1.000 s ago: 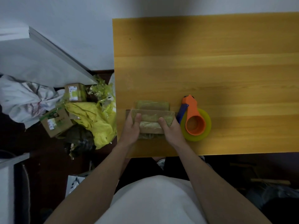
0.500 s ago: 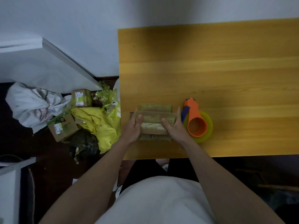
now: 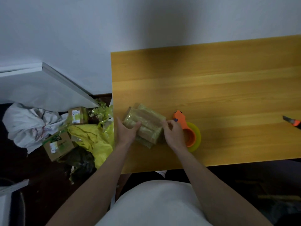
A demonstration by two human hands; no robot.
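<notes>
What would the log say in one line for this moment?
thing: taped parcel | on: table | left hand: grips left end | right hand: pinches right end | beside: tape dispenser

Tape dispenser [image 3: 189, 136] just beside the right hand [image 3: 173, 132] blocks rightward passage; table [image 3: 211, 88] beyond the parcel [image 3: 146, 124] lies open, knife [image 3: 292, 122] well apart.

Both hands, left hand [image 3: 126, 133] and right hand [image 3: 173, 134], grip a taped box [image 3: 145, 123] (turned askew) beside the tape dispenser [image 3: 189, 130].
</notes>
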